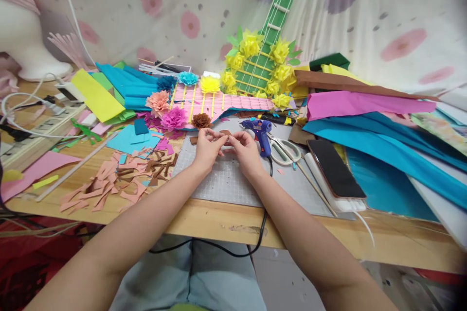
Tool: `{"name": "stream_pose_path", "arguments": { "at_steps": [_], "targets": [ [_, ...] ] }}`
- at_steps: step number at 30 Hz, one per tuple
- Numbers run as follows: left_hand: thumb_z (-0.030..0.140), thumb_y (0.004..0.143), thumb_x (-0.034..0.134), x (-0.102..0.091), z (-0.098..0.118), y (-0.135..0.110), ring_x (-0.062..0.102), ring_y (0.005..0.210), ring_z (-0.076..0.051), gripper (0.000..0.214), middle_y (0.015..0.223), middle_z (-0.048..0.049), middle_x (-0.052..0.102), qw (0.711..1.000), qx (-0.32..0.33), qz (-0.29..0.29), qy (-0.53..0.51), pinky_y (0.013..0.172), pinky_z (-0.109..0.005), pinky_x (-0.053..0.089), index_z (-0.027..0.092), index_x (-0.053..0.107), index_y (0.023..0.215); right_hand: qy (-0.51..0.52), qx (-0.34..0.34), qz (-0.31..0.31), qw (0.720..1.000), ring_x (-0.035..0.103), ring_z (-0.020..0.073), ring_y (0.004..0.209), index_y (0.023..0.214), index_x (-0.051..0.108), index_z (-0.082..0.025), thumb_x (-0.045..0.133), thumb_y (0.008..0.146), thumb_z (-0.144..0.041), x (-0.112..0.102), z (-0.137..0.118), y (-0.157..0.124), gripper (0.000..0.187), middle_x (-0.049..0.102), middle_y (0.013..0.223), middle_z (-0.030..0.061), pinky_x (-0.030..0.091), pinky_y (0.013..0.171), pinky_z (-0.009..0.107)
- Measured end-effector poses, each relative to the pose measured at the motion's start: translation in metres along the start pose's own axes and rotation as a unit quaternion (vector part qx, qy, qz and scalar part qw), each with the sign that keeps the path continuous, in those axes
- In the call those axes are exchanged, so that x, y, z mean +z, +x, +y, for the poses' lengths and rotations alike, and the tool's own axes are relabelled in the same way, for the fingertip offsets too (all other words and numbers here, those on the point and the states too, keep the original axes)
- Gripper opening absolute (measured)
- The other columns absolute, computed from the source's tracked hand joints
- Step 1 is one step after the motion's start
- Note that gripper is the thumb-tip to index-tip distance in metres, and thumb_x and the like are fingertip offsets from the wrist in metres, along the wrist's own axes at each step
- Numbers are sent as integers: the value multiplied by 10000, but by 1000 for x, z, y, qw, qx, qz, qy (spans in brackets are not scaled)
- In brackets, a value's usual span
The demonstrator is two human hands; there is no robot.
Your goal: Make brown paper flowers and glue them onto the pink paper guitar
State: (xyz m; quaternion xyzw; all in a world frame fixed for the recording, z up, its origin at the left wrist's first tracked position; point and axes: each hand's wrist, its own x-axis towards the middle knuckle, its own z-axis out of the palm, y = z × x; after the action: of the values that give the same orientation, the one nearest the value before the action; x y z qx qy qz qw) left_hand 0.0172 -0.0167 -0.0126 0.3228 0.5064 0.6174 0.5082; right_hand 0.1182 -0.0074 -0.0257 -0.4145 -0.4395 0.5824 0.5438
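Over the grey cutting mat [226, 184], my left hand [209, 148] and my right hand [245, 149] meet, fingertips pinched on a small piece of brown crepe paper [225, 132]. Its lower part is hidden by my fingers. Just beyond them lies a pink paper guitar [229, 102] with a brown paper flower [201, 120], a magenta flower [174, 117], a coral flower [158, 103], a yellow flower [210, 84] and blue flowers [188, 78] along its body. A blue glue gun [260, 131] rests right of my right hand, beside white-handled scissors [284, 150].
Paper scraps [109, 180] cover the table at left, near a power strip [32, 131]. A green paper guitar [268, 53] with yellow flowers leans at the back. Crepe paper sheets [368, 104] and a phone [335, 167] lie right. The glue gun's black cable [263, 223] hangs over the front edge.
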Motion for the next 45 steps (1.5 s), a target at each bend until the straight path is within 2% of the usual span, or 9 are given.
{"name": "stream_pose_path", "arguments": {
  "at_steps": [3, 6, 9, 12, 14, 17, 27, 36, 45],
  "targets": [
    [231, 618, 687, -1, -3, 0, 418, 352, -33, 444, 711, 81, 596, 999, 13, -2, 29, 381, -185, 320, 233, 294, 825, -9, -7, 10, 1000, 636, 115, 658, 745, 482, -196, 725, 638, -393, 0, 1, 0, 330, 586, 724, -31, 544, 563, 244],
    [237, 652, 661, -10, 0, 4, 505, 467, -63, 389, 743, 54, 599, 983, 119, 20, 138, 487, -214, 408, 231, 317, 834, -13, -5, 25, 1000, 625, 98, 599, 758, 483, -192, 706, 671, -360, -2, -1, 2, 293, 601, 666, -43, 548, 581, 238],
    [216, 645, 674, -23, 11, 14, 622, 816, -172, 372, 928, -37, 628, 888, 291, 77, 348, 800, -355, 484, 219, 410, 907, -28, 5, 40, 999, 610, 81, 564, 759, 483, -185, 660, 728, -260, -2, -7, 8, 196, 601, 630, -47, 535, 581, 217],
    [233, 606, 724, -31, 21, 30, 454, 1243, -309, 555, 1261, -149, 529, 774, 382, 76, 499, 1070, -494, 297, 200, 464, 1095, -74, 41, 47, 995, 578, 67, 523, 742, 471, -180, 582, 775, -145, 5, -15, 21, 122, 569, 595, -55, 510, 565, 202],
    [269, 622, 729, -30, 23, 40, 344, 1337, -335, 676, 1371, -175, 445, 732, 394, 54, 553, 1124, -533, 180, 194, 432, 1225, -115, 47, 51, 991, 550, 59, 503, 755, 473, -181, 532, 793, -102, 13, -21, 33, 105, 540, 591, -65, 485, 539, 189],
    [279, 664, 697, -27, 20, 51, 278, 1380, -344, 744, 1432, -184, 384, 704, 390, 33, 592, 1137, -571, 84, 192, 376, 1330, -168, 33, 60, 983, 513, 56, 495, 774, 476, -186, 485, 798, -79, 26, -27, 50, 109, 508, 616, -69, 452, 510, 181],
    [130, 729, 546, -33, 24, 63, 366, 1337, -293, 605, 1343, -149, 493, 688, 405, 13, 602, 1150, -544, 69, 200, 430, 1319, -206, -5, 47, 977, 493, 63, 527, 797, 492, -186, 502, 781, -137, 28, -17, 85, 52, 516, 631, -61, 411, 520, 179],
    [297, 701, 672, -56, 37, 72, 403, 1274, -320, 674, 1314, -138, 496, 741, 358, 35, 567, 1112, -534, 185, 222, 409, 1316, -274, 76, -28, 958, 473, 54, 448, 727, 508, -178, 513, 744, -95, 33, -12, 67, 85, 519, 577, -48, 365, 393, 148],
    [274, 702, 667, -59, 40, 70, 442, 1232, -297, 636, 1278, -110, 538, 748, 352, 41, 561, 1092, -499, 217, 218, 424, 1288, -302, 75, -18, 950, 524, 83, 436, 714, 514, -193, 604, 735, -216, 43, -7, 68, 95, 568, 576, -32, 409, 367, 174]
  ]
}}
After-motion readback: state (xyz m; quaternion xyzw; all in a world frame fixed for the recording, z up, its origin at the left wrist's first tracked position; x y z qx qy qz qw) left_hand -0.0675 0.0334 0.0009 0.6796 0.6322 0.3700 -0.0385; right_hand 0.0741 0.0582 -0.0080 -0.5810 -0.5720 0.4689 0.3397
